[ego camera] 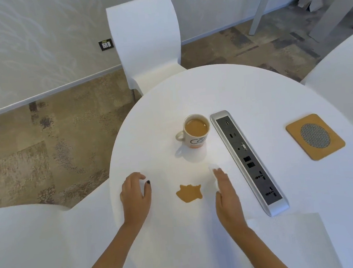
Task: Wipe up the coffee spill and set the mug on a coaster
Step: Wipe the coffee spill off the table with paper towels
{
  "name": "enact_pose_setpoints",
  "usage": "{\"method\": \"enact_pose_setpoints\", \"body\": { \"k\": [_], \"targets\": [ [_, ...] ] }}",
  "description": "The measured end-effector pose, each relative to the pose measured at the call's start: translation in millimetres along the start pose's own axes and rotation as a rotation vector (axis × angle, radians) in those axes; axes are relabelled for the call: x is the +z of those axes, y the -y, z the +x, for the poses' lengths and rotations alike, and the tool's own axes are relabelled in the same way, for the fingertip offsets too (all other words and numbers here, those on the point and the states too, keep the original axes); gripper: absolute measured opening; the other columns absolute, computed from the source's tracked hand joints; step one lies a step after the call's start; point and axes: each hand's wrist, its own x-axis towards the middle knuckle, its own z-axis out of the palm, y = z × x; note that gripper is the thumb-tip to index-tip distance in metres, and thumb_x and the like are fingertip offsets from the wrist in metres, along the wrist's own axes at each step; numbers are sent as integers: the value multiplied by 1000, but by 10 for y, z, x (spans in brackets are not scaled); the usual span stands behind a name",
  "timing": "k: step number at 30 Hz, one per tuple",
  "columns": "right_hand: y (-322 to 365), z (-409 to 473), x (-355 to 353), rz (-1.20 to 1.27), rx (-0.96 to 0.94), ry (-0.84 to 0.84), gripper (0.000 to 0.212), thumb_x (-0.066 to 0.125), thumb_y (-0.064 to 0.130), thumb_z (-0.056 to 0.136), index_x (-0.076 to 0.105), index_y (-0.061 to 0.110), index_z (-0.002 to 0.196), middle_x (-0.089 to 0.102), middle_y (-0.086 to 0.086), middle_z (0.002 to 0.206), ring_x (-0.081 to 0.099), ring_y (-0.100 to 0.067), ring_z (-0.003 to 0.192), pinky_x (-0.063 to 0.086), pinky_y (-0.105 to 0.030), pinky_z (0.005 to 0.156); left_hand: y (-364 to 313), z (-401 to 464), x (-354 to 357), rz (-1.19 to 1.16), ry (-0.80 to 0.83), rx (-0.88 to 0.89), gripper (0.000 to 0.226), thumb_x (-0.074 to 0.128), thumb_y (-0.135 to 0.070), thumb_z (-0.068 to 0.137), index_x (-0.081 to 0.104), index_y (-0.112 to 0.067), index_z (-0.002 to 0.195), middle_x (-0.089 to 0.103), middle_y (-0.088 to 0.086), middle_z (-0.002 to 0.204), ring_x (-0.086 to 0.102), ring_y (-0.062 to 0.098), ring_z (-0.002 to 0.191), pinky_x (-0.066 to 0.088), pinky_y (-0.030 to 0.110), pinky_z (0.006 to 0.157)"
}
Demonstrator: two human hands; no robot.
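Spill: a tan coffee puddle (189,193) with a lobed outline lies on the round white table (242,90), near the table's near-left edge, between the two hands and touching neither.
Mug: a white mug (195,132) with dark lettering and an orange band at its base stands upright farther in from the spill, filled with milky coffee, handle toward the left edge.
Coaster: a square tan coaster (315,136) with a grey mesh disc in its middle lies flat near the table's right edge, well apart from the mug.
Left hand: the left hand (136,194) is beside the left edge, fingers loosely curved, grasping nothing; whether it touches the top I cannot tell.
Right hand: the right hand (226,191) is right of the spill, fingers straight and together, holding nothing.
Power strip: a long silver socket strip (248,160) runs across the table between mug and coaster.
Paper: a white sheet (289,241), perhaps a paper towel, lies at the near edge right of the right forearm; its outline is faint against the table.
Room: white moulded chairs (144,37) around the table, mottled brown carpet (44,133), a pale patterned wall with a socket (106,44).
Hard to make out: a faint pale patch by the right fingertips cannot be identified; the mug's lettering is partly turned away.
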Motion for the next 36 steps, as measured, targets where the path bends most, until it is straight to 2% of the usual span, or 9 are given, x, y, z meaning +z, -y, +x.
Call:
{"method": "enact_pose_setpoints", "body": {
  "k": [4, 8, 12, 16, 20, 23, 26, 29, 36],
  "targets": [
    [20, -103, 323, -119, -62, 106, 64, 24, 10, 87, 17, 38, 145, 11, 9, 155, 2, -16, 146, 7, -36, 118, 257, -355, -116, 124, 37, -11, 25, 51, -22, 90, 52, -18, 115, 55, -1, 130, 50, 23, 124, 36, 38, 95],
    [116, -138, 572, -216, -93, 172, 64, 29, 6, 89, 22, 30, 148, 16, -4, 158, 6, -26, 147, -1, -34, 115, 355, -578, -150, 281, 55, 72, 32, 36, -30, 91, 56, -15, 111, 48, 4, 142, 42, 24, 134, 36, 43, 101],
    [185, -95, 702, -275, -98, 176, 62, 33, 4, 89, 29, 25, 147, 20, -10, 157, 11, -33, 146, 4, -39, 115, 352, -585, -140, 341, 52, 92, 31, 37, -28, 92, 56, -13, 112, 48, 6, 143, 43, 24, 133, 38, 43, 100],
    [183, -134, 814, -459, -168, 244, 55, 27, 31, 91, 33, 22, 146, 15, -12, 157, 11, -35, 144, 15, -49, 115, 394, -604, -129, 373, 50, 101, 29, 39, -26, 92, 56, -13, 112, 49, 8, 143, 42, 26, 134, 39, 45, 100],
    [188, -153, 843, -521, -171, 263, 65, 6, 59, 93, 18, 29, 150, -6, -3, 158, -10, -25, 146, -7, -38, 115, 409, -607, -127, 369, 47, 107, 28, 39, -26, 92, 56, -13, 111, 48, 8, 143, 42, 26, 134, 37, 44, 101],
    [203, -138, 872, -527, -129, 228, 54, 16, 47, 98, 28, 28, 147, 11, -5, 159, 7, -28, 146, 3, -40, 115, 402, -612, -119, 364, 45, 105, 28, 39, -26, 92, 55, -14, 111, 48, 8, 143, 41, 26, 135, 36, 44, 101],
    [199, -117, 914, -564, -105, 182, 54, 25, 35, 96, 34, 15, 145, 30, -10, 154, 28, -32, 141, 18, -45, 111, 400, -606, -117, 366, 42, 104, 27, 40, -25, 92, 56, -14, 112, 48, 7, 144, 41, 25, 135, 36, 44, 102],
    [183, -110, 938, -551, -100, 134, 54, 28, 28, 95, 32, 6, 144, 35, -11, 151, 33, -30, 138, 22, -45, 109, 400, -610, -114, 368, 41, 97, 25, 42, -23, 91, 55, -14, 111, 47, 7, 144, 41, 25, 136, 36, 44, 102],
    [93, -113, 933, -529, -186, 103, 56, 29, 1, 81, 38, 4, 136, 48, -13, 142, 47, -35, 128, 29, -49, 103, 422, -612, -125, 365, 39, 93, 25, 43, -21, 91, 56, -14, 111, 47, 6, 144, 41, 24, 136, 36, 43, 102]
  ]
}}
